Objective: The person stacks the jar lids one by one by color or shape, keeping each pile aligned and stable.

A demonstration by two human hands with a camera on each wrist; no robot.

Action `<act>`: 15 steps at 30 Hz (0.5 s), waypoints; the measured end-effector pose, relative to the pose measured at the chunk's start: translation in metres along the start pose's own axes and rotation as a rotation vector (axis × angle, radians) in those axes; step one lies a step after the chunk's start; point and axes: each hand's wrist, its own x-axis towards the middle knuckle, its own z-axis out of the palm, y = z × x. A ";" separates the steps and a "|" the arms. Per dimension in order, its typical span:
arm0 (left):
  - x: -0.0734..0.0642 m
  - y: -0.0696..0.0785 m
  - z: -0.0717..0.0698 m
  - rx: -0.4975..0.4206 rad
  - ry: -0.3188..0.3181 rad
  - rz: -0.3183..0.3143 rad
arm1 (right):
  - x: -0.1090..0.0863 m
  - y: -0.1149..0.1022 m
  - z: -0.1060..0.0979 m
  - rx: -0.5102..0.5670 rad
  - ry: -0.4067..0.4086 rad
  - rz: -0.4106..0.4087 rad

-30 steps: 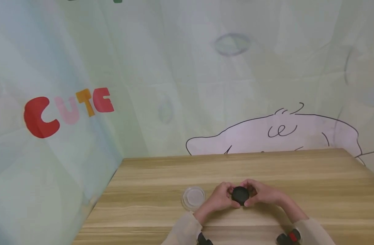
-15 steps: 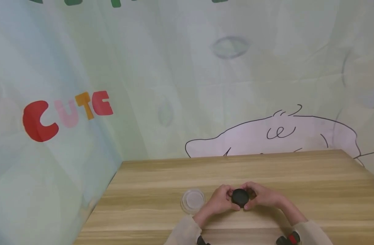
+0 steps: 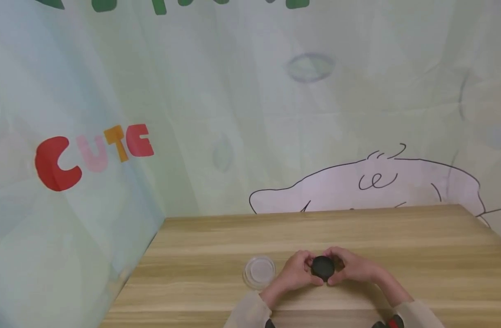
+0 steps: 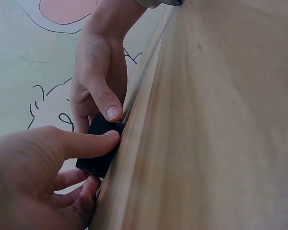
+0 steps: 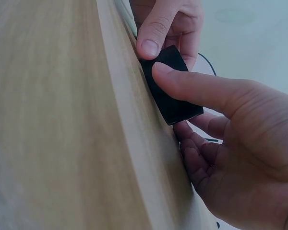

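A small black round piece (image 3: 322, 268) with a flat top stands between both hands near the front of the table. Seen side-on in the left wrist view, the same black piece (image 4: 99, 162) looks like a short, straight-sided cylinder. My left hand (image 3: 295, 272) grips its left side, thumb across the near face and fingers behind. From the other side my right hand (image 3: 353, 269) grips it the same way, the two thumbs close together. Its underside is close over the table, and its far side is hidden by the fingers.
To the left of the left hand lies a clear, round, shallow plastic piece (image 3: 259, 272) with a raised inner ring. The wooden table (image 3: 201, 255) ends at a printed cloth backdrop (image 3: 217, 100) behind and to the left.
The hands keep their grip on the black piece, with hardly any movement. The whole scene sits slightly lower in the head view as the head camera tilts up.
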 end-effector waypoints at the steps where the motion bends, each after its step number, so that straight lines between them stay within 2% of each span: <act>1: 0.000 0.000 0.000 -0.003 0.001 -0.006 | 0.000 0.000 0.000 -0.002 -0.001 -0.002; 5: 0.000 0.000 0.000 0.004 -0.002 -0.005 | 0.001 0.000 0.001 -0.020 0.003 -0.018; 9: -0.001 0.004 -0.006 0.045 -0.044 0.004 | -0.002 0.001 -0.002 -0.038 -0.001 -0.039; 12: -0.001 0.010 -0.018 0.106 -0.071 0.014 | -0.007 0.004 -0.010 -0.042 -0.009 -0.022; 15: 0.001 0.015 -0.036 0.177 -0.051 0.038 | -0.013 0.010 -0.023 -0.072 0.039 0.000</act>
